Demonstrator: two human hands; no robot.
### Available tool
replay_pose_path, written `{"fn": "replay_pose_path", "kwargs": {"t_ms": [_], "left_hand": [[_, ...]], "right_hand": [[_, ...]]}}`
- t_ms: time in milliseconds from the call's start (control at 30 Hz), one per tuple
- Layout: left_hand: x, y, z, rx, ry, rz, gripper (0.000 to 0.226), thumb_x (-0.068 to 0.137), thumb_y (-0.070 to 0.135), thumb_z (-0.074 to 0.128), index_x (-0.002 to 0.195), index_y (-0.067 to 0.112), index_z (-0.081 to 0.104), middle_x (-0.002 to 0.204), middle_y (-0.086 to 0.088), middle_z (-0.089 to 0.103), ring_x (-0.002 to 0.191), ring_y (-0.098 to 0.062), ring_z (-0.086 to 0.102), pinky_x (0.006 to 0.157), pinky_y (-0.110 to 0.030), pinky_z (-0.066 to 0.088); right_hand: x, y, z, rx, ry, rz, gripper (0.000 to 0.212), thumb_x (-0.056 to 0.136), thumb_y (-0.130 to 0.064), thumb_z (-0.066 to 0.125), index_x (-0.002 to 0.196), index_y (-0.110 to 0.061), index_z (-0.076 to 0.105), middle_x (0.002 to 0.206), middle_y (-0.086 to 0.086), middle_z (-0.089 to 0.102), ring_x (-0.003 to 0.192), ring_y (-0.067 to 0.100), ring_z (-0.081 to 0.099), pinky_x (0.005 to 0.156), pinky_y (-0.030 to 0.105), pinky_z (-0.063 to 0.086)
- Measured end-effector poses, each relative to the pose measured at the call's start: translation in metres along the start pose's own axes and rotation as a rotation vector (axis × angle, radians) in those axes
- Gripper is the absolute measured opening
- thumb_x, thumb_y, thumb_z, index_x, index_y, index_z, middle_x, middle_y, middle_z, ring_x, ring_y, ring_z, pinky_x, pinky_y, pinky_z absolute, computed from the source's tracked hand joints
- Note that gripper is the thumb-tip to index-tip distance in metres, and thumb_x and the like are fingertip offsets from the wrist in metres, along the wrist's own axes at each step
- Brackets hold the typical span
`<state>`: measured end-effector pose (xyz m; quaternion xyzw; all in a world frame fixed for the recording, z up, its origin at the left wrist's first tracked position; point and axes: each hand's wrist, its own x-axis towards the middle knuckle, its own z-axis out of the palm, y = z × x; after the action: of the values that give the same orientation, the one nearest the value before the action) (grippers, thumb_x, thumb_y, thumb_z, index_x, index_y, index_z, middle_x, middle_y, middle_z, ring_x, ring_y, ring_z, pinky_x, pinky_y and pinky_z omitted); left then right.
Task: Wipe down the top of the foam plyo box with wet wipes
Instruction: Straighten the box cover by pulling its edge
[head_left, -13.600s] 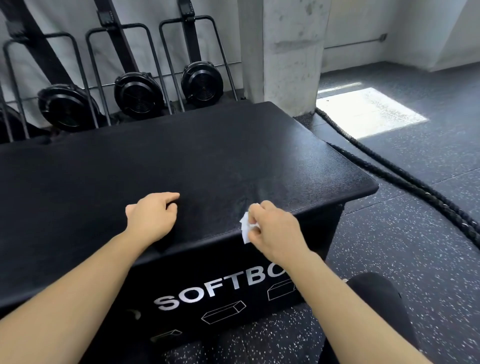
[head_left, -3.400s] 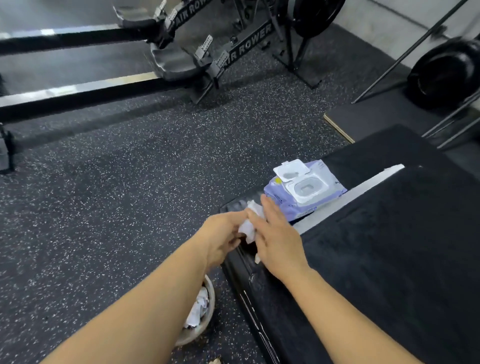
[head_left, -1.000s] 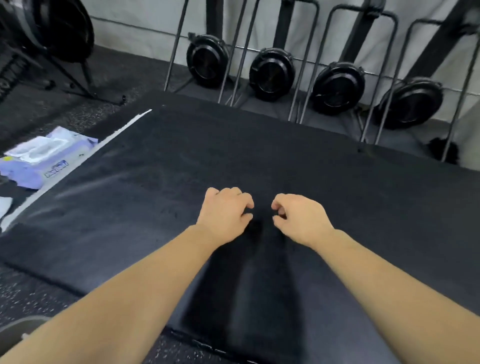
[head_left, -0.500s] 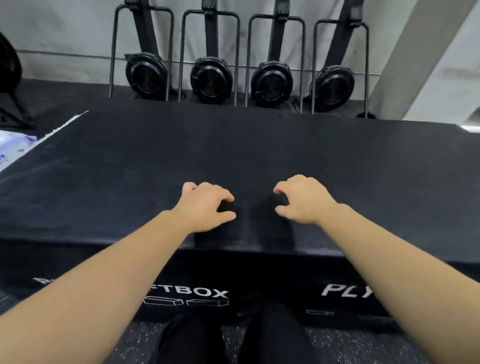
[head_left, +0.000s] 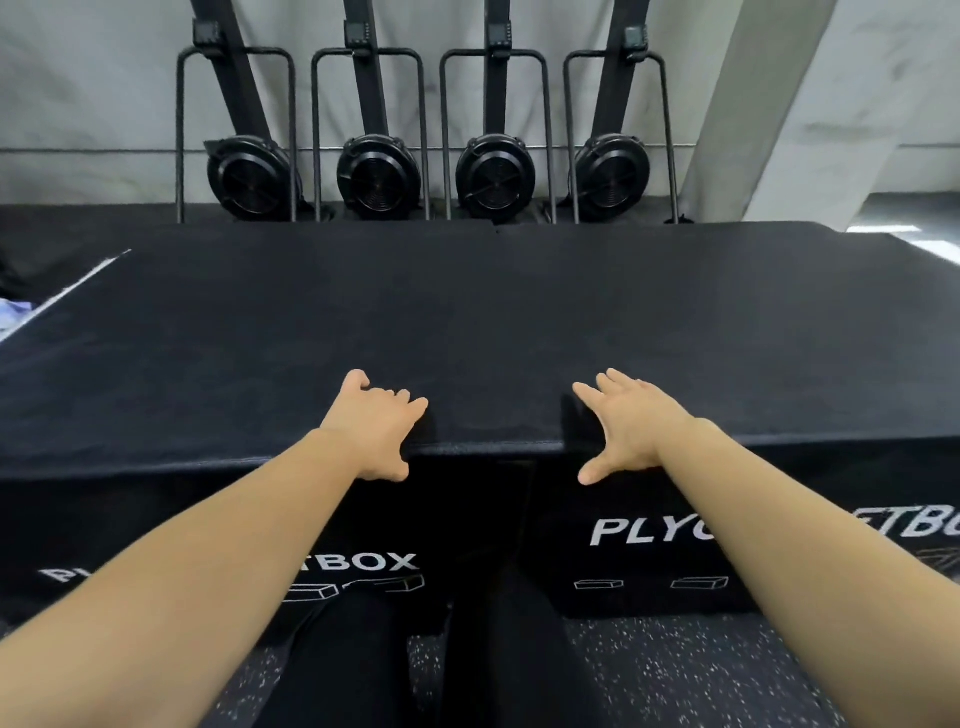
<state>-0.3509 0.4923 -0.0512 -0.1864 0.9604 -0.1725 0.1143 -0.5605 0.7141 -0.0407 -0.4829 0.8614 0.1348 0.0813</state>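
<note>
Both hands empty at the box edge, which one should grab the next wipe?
Left, likely: the left hand rests nearer the wipes pack, barely visible at far left; the right hand would have to cross over.

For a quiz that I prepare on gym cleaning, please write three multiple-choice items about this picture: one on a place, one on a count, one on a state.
1. Where on the plyo box do the two hands rest?
A. at the far edge
B. at the near edge of the top
C. on its left end

2. How many round black fan housings stand behind the box?
A. two
B. four
C. six

3. In what state is the right hand?
A. open, holding nothing
B. gripping a wipe
C. closed in a fist

Answers:
1 B: the left hand and the right hand lie on the top, with their thumbs down over the front edge.
2 B: four housings stand in one row by the wall.
3 A: its fingers are straight and spread, and no wipe shows in it.
</note>
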Motion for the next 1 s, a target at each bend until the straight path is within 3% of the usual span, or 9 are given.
{"fn": "replay_pose_path", "kwargs": {"t_ms": [267, 400, 567, 667, 767, 900, 1000], "left_hand": [[0.004, -0.018, -0.036, -0.215, -0.003, -0.099, 0.057, 0.073, 0.038, 0.058, 0.129, 0.028, 0.05, 0.078, 0.013, 0.061, 0.089, -0.01, 0.059, 0.099, -0.033, 0.023], [0.007, -0.031, -0.067, -0.309, -0.005, -0.125, 0.067, 0.075, 0.038, 0.063, 0.139, 0.039, 0.044, 0.089, 0.019, 0.059, 0.103, -0.008, 0.056, 0.099, -0.031, 0.022], [0.01, -0.042, -0.101, -0.329, 0.011, -0.161, 0.063, 0.076, 0.035, 0.065, 0.137, 0.039, 0.049, 0.121, 0.017, 0.06, 0.117, -0.011, 0.053, 0.099, -0.034, 0.027], [0.012, -0.048, -0.121, -0.355, 0.02, -0.187, 0.062, 0.078, 0.03, 0.065, 0.138, 0.037, 0.049, 0.111, 0.019, 0.058, 0.117, -0.012, 0.053, 0.1, -0.036, 0.028], [0.015, -0.055, -0.144, -0.318, 0.043, -0.199, 0.06, 0.077, 0.026, 0.064, 0.135, 0.037, 0.051, 0.119, 0.016, 0.059, 0.118, -0.012, 0.052, 0.101, -0.038, 0.03], [0.019, -0.065, -0.174, -0.228, 0.132, -0.208, 0.041, 0.076, 0.022, 0.059, 0.115, 0.035, 0.061, 0.086, 0.017, 0.053, 0.097, -0.014, 0.054, 0.089, -0.038, 0.033], [0.023, -0.073, -0.195, -0.166, 0.232, -0.237, 0.016, 0.075, 0.018, 0.055, 0.087, 0.03, 0.056, 0.074, 0.013, 0.051, 0.08, -0.015, 0.049, 0.081, -0.035, 0.032]], "right_hand": [[-0.01, 0.017, -0.008, -0.206, -0.01, 0.153, 0.13, 0.076, -0.046, 0.079, 0.156, -0.016, -0.019, 0.164, 0.02, -0.003, 0.152, 0.031, -0.011, 0.123, 0.045, 0.008], [-0.018, 0.032, -0.011, -0.226, 0.044, 0.283, 0.124, 0.079, -0.029, 0.076, 0.154, -0.015, -0.021, 0.163, 0.024, -0.001, 0.152, 0.033, -0.011, 0.122, 0.047, 0.01], [-0.024, 0.056, -0.028, -0.217, 0.169, 0.376, 0.1, 0.089, -0.022, 0.062, 0.157, -0.014, -0.012, 0.158, 0.021, 0.021, 0.15, 0.033, 0.01, 0.119, 0.046, 0.02], [-0.023, 0.071, -0.052, -0.162, 0.237, 0.418, 0.093, 0.088, -0.024, 0.063, 0.157, -0.017, 0.0, 0.149, 0.014, 0.036, 0.142, 0.031, 0.026, 0.115, 0.047, 0.026], [-0.023, 0.083, -0.079, -0.116, 0.28, 0.426, 0.084, 0.088, -0.023, 0.063, 0.153, -0.017, 0.012, 0.144, 0.012, 0.042, 0.142, 0.031, 0.028, 0.115, 0.049, 0.025], [-0.022, 0.094, -0.118, -0.082, 0.339, 0.431, 0.076, 0.086, -0.021, 0.064, 0.149, -0.017, 0.021, 0.142, 0.011, 0.045, 0.141, 0.032, 0.029, 0.115, 0.051, 0.024], [-0.021, 0.1, -0.145, -0.052, 0.395, 0.434, 0.069, 0.086, -0.019, 0.063, 0.146, -0.016, 0.028, 0.141, 0.011, 0.048, 0.142, 0.031, 0.03, 0.116, 0.053, 0.022]]}}
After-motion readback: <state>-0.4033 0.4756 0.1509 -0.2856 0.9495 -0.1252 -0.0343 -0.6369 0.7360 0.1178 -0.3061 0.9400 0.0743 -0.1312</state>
